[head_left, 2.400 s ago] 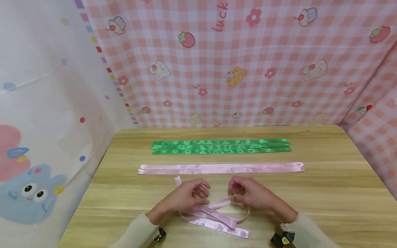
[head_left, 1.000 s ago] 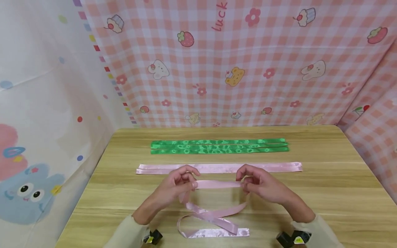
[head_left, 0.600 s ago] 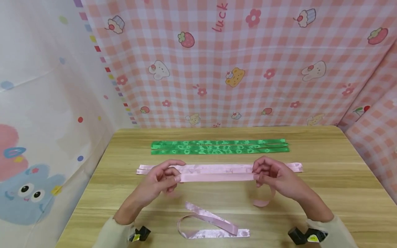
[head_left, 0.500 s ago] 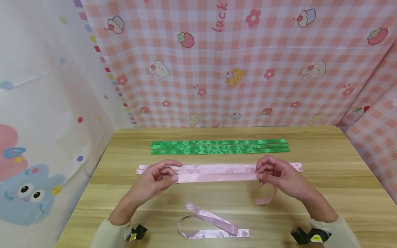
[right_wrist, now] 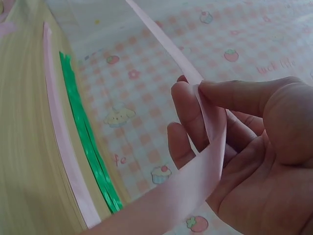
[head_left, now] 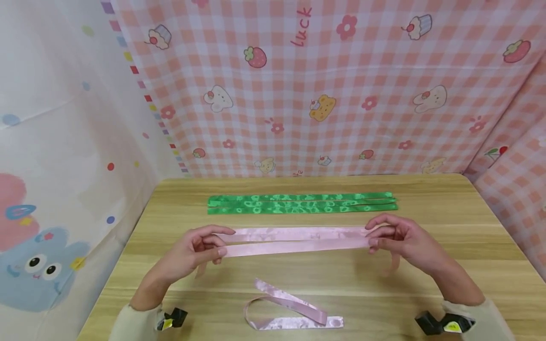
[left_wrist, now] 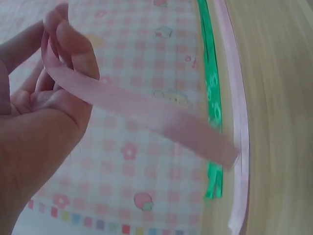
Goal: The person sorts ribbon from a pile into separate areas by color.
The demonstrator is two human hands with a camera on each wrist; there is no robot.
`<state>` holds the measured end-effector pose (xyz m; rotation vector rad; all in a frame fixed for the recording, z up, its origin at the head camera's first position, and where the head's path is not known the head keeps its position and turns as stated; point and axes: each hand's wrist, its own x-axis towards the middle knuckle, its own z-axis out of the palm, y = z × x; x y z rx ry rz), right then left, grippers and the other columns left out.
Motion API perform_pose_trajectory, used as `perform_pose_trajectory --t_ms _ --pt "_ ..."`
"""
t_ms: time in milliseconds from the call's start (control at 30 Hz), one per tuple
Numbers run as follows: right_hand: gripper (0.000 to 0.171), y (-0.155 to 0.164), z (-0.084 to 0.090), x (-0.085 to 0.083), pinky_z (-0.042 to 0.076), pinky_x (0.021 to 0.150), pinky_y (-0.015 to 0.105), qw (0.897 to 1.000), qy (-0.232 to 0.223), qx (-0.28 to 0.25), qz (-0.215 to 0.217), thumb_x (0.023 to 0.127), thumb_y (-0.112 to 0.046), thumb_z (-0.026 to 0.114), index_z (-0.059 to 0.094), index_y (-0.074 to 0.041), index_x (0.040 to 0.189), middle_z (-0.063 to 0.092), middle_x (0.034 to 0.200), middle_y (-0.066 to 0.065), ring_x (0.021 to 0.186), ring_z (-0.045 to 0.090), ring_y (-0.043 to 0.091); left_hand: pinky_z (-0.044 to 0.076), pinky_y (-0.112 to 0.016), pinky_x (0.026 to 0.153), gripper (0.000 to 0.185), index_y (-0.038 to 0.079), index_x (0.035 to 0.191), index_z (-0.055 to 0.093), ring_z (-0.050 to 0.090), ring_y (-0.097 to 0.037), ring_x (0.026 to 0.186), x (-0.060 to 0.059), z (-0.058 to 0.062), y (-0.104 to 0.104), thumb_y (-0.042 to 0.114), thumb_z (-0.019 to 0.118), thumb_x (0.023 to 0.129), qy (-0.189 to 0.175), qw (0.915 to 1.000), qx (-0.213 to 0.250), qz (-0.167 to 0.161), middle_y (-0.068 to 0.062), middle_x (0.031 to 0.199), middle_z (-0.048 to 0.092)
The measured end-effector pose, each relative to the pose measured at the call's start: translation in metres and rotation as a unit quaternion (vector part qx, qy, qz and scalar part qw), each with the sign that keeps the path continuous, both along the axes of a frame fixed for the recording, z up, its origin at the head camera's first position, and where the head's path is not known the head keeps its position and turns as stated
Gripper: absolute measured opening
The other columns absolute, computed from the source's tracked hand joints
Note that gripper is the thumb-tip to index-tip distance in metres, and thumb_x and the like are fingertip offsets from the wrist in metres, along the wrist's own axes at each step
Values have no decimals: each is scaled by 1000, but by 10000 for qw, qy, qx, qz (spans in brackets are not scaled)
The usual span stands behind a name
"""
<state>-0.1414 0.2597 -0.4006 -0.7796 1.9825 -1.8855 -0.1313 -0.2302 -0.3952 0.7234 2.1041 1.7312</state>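
A pink satin ribbon (head_left: 294, 247) is stretched nearly straight between both hands above the table. My left hand (head_left: 194, 251) pinches it between thumb and fingers; a short tail (left_wrist: 161, 117) of it hangs past that hand in the left wrist view. My right hand (head_left: 401, 239) pinches the other side, and its loose end (right_wrist: 166, 196) droops below the palm in the right wrist view. Just behind it lie flat pink ribbons (head_left: 290, 233), partly covered by the held ribbon and the hands. Another pink ribbon (head_left: 298, 323), looped and folded, lies near the front.
Several green ribbons (head_left: 298, 203) lie side by side at the back of the wooden table (head_left: 170, 199). A checked cloth (head_left: 281, 85) hangs behind the table, and a white printed cloth (head_left: 72, 142) hangs at the left.
Both hands lifted the ribbon from the front pile and moved forward over the flat pink ribbons. They then slid farther apart, lengthening the taut stretch. The looped ribbon stayed at the front.
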Motion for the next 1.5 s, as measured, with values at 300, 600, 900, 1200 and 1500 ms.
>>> perform_pose_trajectory --t_ms 300,600,900,1200,1500 --pt "28 21 -2 3 58 68 26 9999 -36 105 -84 97 11 52 59 -2 120 75 102 7 85 72 16 58 -30 76 34 -1 130 56 69 -14 78 -1 -5 -23 1 61 96 -267 9993 202 173 -3 93 74" --pt "31 40 -4 3 56 83 24 9993 -97 326 -170 97 11 51 62 -6 121 75 104 6 86 73 17 57 -27 75 30 6 125 60 67 -17 75 -7 -9 -37 6 65 95 -285 9966 -221 747 -2 89 73" --pt "30 63 -10 3 55 82 21 9967 -177 682 -394 98 8 52 64 -10 120 76 103 3 86 73 16 55 -23 70 25 13 120 63 67 -14 77 -12 -16 -53 6 65 95 -434 9928 -254 1084 0 88 73" --pt "25 86 -24 2 52 83 17 9925 -427 880 -730 100 1 52 64 -8 120 76 98 5 86 72 15 55 -27 74 19 16 114 65 66 -11 79 -15 -27 -66 10 66 96 -668 9838 -408 1612 2 91 73" --pt "25 99 -40 -1 51 83 17 9893 -654 862 -975 99 1 53 65 -9 119 76 100 6 85 73 19 57 -31 82 35 0 126 57 68 -16 87 -17 -34 -76 16 66 96 -1015 9683 -699 2175 -3 98 74"
